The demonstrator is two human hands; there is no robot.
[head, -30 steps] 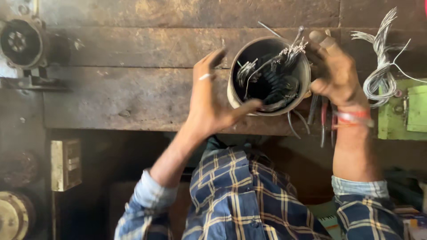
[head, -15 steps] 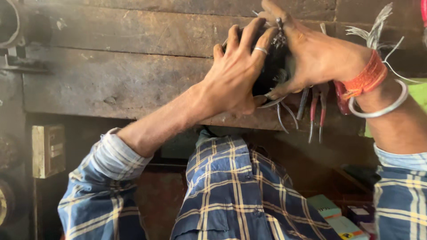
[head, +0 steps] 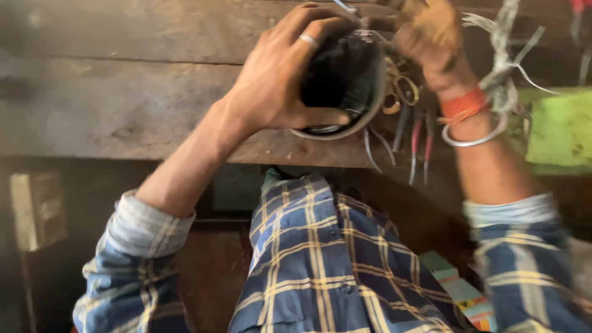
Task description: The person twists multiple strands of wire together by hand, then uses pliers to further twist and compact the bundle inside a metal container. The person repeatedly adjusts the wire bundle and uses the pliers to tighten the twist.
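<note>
Scarred wooden workbench (head: 123, 92) spans my 9 to 12 o'clock. Red-handled pliers (head: 419, 145) hang over bench edge, 1 o'clock. Green box (head: 558, 129) at 3 o'clock. Grey wire bundle (head: 502, 55) at 2 o'clock.

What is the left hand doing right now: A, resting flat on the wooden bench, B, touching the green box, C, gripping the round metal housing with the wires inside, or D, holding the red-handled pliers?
C: the left hand wraps around the side of the round metal housing, its fingers curled over the rim.
</note>
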